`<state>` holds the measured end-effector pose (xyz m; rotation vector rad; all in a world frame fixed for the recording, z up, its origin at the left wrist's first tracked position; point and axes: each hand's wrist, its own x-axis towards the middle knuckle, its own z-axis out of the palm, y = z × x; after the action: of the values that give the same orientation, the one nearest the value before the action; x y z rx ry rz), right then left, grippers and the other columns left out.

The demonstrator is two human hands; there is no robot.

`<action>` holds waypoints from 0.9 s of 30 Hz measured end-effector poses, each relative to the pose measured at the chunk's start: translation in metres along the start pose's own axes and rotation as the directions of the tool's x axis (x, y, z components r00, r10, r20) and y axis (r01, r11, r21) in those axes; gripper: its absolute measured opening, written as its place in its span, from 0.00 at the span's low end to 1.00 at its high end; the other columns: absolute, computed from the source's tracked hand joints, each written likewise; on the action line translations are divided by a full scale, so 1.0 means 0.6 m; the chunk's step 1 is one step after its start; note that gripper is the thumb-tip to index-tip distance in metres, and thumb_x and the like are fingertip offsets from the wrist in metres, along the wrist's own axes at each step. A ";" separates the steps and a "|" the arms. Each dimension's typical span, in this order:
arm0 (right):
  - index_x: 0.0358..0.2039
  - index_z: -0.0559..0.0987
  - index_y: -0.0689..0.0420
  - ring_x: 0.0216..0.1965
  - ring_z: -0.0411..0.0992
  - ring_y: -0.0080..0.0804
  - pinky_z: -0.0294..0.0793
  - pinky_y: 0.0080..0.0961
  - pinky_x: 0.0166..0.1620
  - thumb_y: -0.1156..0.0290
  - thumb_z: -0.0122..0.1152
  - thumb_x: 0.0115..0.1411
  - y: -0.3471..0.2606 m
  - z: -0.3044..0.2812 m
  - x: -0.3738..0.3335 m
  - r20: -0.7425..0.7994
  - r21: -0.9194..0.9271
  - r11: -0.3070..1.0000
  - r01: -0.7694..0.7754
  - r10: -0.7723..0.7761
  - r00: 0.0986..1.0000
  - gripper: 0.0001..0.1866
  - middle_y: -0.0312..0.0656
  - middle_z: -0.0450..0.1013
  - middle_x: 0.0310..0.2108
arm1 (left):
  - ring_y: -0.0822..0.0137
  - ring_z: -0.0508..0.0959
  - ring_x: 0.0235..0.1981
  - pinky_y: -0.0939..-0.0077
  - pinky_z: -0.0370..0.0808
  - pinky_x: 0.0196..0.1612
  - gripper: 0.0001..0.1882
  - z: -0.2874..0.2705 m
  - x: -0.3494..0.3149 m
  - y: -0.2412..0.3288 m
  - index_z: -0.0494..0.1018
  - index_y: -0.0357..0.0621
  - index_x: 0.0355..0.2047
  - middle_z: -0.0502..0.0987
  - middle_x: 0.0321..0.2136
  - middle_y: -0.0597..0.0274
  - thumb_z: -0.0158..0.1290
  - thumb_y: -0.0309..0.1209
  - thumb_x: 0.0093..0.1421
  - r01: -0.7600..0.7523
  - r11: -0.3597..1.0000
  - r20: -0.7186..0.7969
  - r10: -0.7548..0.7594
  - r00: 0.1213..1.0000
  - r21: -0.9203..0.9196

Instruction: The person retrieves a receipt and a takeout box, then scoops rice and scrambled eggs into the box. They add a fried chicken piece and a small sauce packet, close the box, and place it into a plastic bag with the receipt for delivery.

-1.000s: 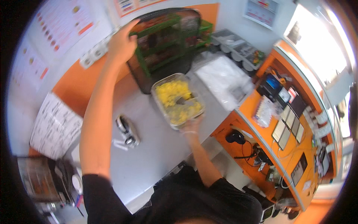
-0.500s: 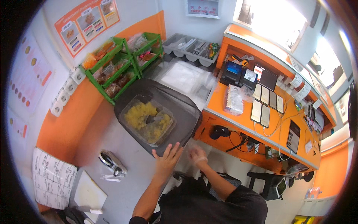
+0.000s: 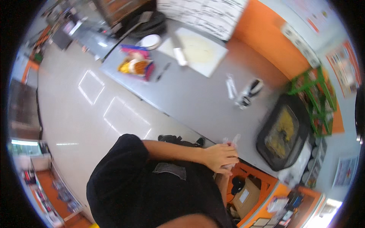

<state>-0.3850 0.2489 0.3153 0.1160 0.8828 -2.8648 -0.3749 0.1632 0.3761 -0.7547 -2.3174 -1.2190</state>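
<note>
My left hand [image 3: 219,156] is wrapped over my right hand [image 3: 229,167] at the front edge of the grey table. A clear plastic glove [image 3: 236,140] covers the right hand, and its loose tip sticks up past the left fingers. Most of the right fingers are hidden beneath the left hand. To the right of both hands, a clear plastic tub [image 3: 268,143] holding crumbly yellow food [image 3: 286,125] rests in a black tray [image 3: 274,163]. Neither hand touches the tub or the tray.
A white cutting board [image 3: 209,57] with a white-handled knife [image 3: 180,57] lies across the grey table [image 3: 197,98]. Nearby are a colourful food packet [image 3: 137,65] and a black-and-white wrapped item [image 3: 251,93]. Green racks [image 3: 319,95] stand by the wall.
My view has swung left, so the tub and tray now appear at the right. My hands, apart before, have come together, the left closing over the gloved right.
</note>
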 end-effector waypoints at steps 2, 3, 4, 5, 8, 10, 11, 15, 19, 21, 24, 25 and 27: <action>0.50 0.69 0.57 0.44 0.69 0.32 0.71 0.33 0.49 0.57 0.50 0.64 0.046 0.015 0.007 0.118 -0.178 0.946 -0.271 0.294 0.948 0.20 0.39 0.69 0.45 | 0.54 0.75 0.45 0.61 0.73 0.48 0.20 -0.051 -0.091 0.015 0.73 0.45 0.43 0.74 0.41 0.55 0.59 0.41 0.54 0.163 0.980 -0.148 -0.145 0.978 0.112; 0.52 0.68 0.58 0.46 0.69 0.32 0.70 0.34 0.52 0.58 0.49 0.65 0.087 0.021 0.012 0.061 -0.269 0.839 -0.473 0.505 0.861 0.21 0.40 0.70 0.47 | 0.53 0.75 0.44 0.61 0.73 0.47 0.18 -0.073 -0.131 0.019 0.73 0.45 0.43 0.74 0.41 0.54 0.59 0.39 0.54 0.291 0.950 -0.250 -0.256 0.934 0.115; 0.53 0.68 0.60 0.49 0.69 0.33 0.70 0.34 0.54 0.59 0.48 0.65 0.130 0.031 0.017 0.004 -0.338 0.687 -0.643 0.684 0.729 0.22 0.41 0.70 0.49 | 0.53 0.76 0.42 0.62 0.74 0.46 0.17 -0.105 -0.165 0.017 0.73 0.44 0.43 0.74 0.40 0.53 0.59 0.36 0.54 0.402 0.908 -0.335 -0.344 0.877 0.119; 0.53 0.69 0.60 0.48 0.70 0.33 0.70 0.33 0.54 0.62 0.49 0.65 0.172 0.071 0.016 -0.084 -0.290 0.529 -0.797 0.816 0.572 0.20 0.41 0.71 0.47 | 0.52 0.76 0.41 0.62 0.74 0.45 0.16 -0.125 -0.197 0.022 0.72 0.44 0.42 0.74 0.39 0.51 0.59 0.34 0.55 0.519 0.850 -0.431 -0.436 0.790 0.092; 0.43 0.74 0.58 0.40 0.71 0.30 0.72 0.27 0.45 0.67 0.46 0.65 0.297 0.168 -0.076 0.110 -0.499 0.422 -0.757 0.897 0.428 0.12 0.38 0.73 0.36 | 0.48 0.77 0.35 0.63 0.75 0.40 0.10 -0.192 -0.310 0.001 0.71 0.39 0.39 0.75 0.34 0.47 0.54 0.26 0.57 0.752 0.654 -0.749 -0.461 0.477 0.077; 0.43 0.74 0.58 0.38 0.71 0.29 0.71 0.24 0.42 0.66 0.42 0.67 0.377 0.181 -0.136 0.147 -0.838 0.308 -0.451 0.922 0.358 0.13 0.39 0.73 0.35 | 0.53 0.77 0.32 0.63 0.74 0.37 0.05 -0.247 -0.379 0.014 0.71 0.38 0.35 0.75 0.32 0.50 0.51 0.26 0.59 0.831 0.477 -0.812 -0.582 0.056 -0.285; 0.43 0.74 0.59 0.40 0.72 0.29 0.71 0.23 0.43 0.66 0.41 0.68 0.404 0.185 -0.161 0.161 -0.971 0.202 -0.128 0.948 0.275 0.14 0.41 0.74 0.35 | 0.57 0.77 0.30 0.63 0.75 0.36 0.04 -0.267 -0.420 0.019 0.71 0.39 0.34 0.76 0.31 0.54 0.51 0.26 0.61 0.763 0.360 -0.721 -0.666 -0.193 -0.537; 0.39 0.75 0.62 0.34 0.75 0.29 0.72 0.27 0.38 0.72 0.45 0.65 0.466 0.261 -0.205 0.378 -0.813 0.416 0.408 0.909 -0.173 0.11 0.43 0.75 0.35 | 0.65 0.76 0.31 0.68 0.75 0.36 0.04 -0.295 -0.548 0.028 0.71 0.44 0.37 0.76 0.32 0.62 0.51 0.29 0.62 -0.067 0.331 -0.264 -0.846 -0.464 -0.941; 0.47 0.74 0.62 0.41 0.74 0.26 0.73 0.26 0.45 0.67 0.46 0.68 0.567 0.339 -0.161 -0.030 -0.914 -0.186 -0.359 0.917 -0.399 0.15 0.41 0.75 0.41 | 0.71 0.76 0.30 0.76 0.73 0.32 0.03 -0.369 -0.552 0.038 0.68 0.46 0.35 0.76 0.31 0.63 0.51 0.26 0.62 -0.050 0.416 -0.379 -0.868 -0.322 -0.908; 0.47 0.74 0.62 0.42 0.73 0.26 0.71 0.26 0.48 0.66 0.48 0.67 0.619 0.352 -0.150 -0.022 -0.913 -0.178 -0.367 0.920 -0.391 0.15 0.40 0.75 0.40 | 0.73 0.74 0.27 0.78 0.72 0.30 0.03 -0.406 -0.571 -0.017 0.67 0.46 0.33 0.74 0.29 0.63 0.49 0.24 0.61 0.383 0.532 -0.646 -0.704 -0.295 -0.755; 0.52 0.72 0.63 0.46 0.71 0.23 0.69 0.21 0.50 0.65 0.48 0.68 0.693 0.389 -0.140 0.166 -0.972 0.082 -0.219 0.902 -0.399 0.18 0.39 0.73 0.46 | 0.74 0.73 0.25 0.81 0.70 0.27 0.04 -0.479 -0.653 -0.115 0.66 0.45 0.31 0.73 0.26 0.64 0.47 0.21 0.60 0.462 0.529 -0.689 -0.655 -0.310 -0.711; 0.54 0.71 0.64 0.47 0.70 0.23 0.68 0.20 0.51 0.64 0.48 0.68 0.703 0.422 -0.134 0.203 -0.977 0.165 -0.132 0.906 -0.370 0.20 0.40 0.73 0.47 | 0.75 0.72 0.24 0.81 0.70 0.26 0.05 -0.515 -0.671 -0.148 0.66 0.45 0.30 0.73 0.25 0.64 0.47 0.20 0.60 0.395 0.524 -0.649 -0.683 -0.335 -0.755; 0.54 0.71 0.64 0.47 0.69 0.26 0.67 0.24 0.52 0.62 0.48 0.67 0.702 0.498 -0.120 0.220 -0.963 0.254 0.086 0.933 -0.285 0.21 0.42 0.72 0.48 | 0.73 0.72 0.22 0.81 0.68 0.21 0.07 -0.612 -0.620 -0.155 0.64 0.44 0.27 0.71 0.23 0.64 0.43 0.18 0.58 0.187 0.564 -0.588 -0.711 -0.386 -0.804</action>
<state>-0.2571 -0.2560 0.3368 -1.1032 0.9900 -0.6885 -0.1090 -0.2899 0.2977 1.2038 -0.7944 -1.6305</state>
